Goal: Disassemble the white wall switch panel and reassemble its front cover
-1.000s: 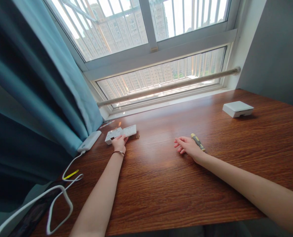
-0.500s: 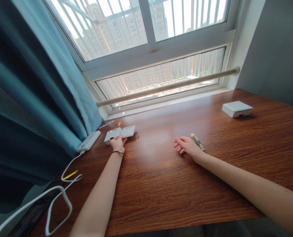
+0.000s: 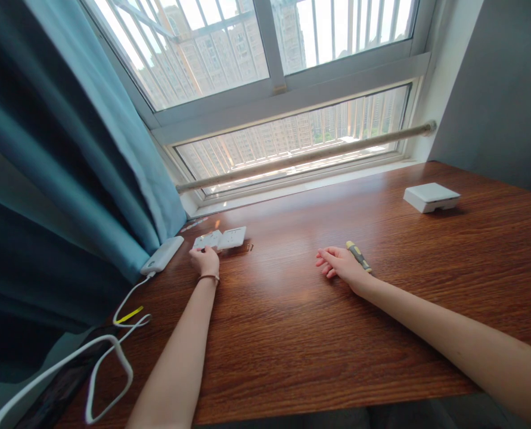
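Note:
My left hand (image 3: 205, 260) is at the near left edge of a white plastic case (image 3: 211, 239), its fingers bent in against that edge and partly hidden. The case's flat white panel (image 3: 232, 238) lies at its right side, as if folded open. Two small screws (image 3: 250, 247) lie just right of the panel. Resting on the table, my right hand (image 3: 339, 264) has loosely curled fingers with gaps between them and nothing visible in them. A yellow-and-grey screwdriver handle (image 3: 358, 256) lies right behind this hand, and its other end is hidden.
A closed white plastic box (image 3: 431, 197) sits at the far right of the wooden table (image 3: 265, 345). On the left are a white power bank (image 3: 162, 255), its white cable (image 3: 129, 292), a yellow strip (image 3: 130, 315) and a blue curtain (image 3: 126, 149). A window with a rail stands behind.
My left hand has slid left along the front of the white case, away from the joint with the panel. My right hand and the screwdriver have stayed in place.

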A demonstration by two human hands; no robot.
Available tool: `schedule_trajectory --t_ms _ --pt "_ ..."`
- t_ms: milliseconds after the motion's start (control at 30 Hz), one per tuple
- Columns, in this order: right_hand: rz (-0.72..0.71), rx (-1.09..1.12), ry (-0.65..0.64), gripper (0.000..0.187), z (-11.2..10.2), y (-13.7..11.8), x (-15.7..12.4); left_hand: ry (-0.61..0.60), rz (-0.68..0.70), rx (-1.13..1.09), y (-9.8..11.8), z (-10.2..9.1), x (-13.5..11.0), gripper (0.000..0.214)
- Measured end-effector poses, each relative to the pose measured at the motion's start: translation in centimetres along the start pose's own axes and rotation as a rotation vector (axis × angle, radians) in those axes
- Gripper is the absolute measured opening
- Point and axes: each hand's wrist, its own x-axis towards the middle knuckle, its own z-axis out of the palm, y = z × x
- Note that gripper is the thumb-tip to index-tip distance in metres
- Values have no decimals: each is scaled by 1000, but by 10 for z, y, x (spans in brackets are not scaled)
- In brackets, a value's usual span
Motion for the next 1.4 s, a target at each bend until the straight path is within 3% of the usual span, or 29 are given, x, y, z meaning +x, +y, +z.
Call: schedule_trajectory --t_ms 167,433,700,900,1033,1167,1267,1333,1400 --pt "12 -4 4 18 1 -3 -1 -42 138 250 4 -12 -6 28" --pt "8 -3 4 18 1 -3 -1 -80 205 472 2 -15 -10 37" --pt "-15 -5 -1 19 0 1 0 -25 259 533 -2 -16 -12 41" --pt "-48 -40 -2 21 0 2 0 31 391 460 22 -14 -33 46" --pt "-98 -130 -12 25 0 -5 -2 -108 802 320 51 -8 -81 46" --pt "-216 -306 27 41 -10 -22 0 -496 1411 209 75 -7 -140 37" --pt "-335 -460 160 34 -35 -36 8 -745 1851 164 86 -10 -168 31" --pt "-409 -561 290 24 -65 -44 15 -768 1959 159 88 -10 -175 26" --pt "-471 -661 442 23 -103 -48 22 -724 1938 161 89 -9 -175 18"
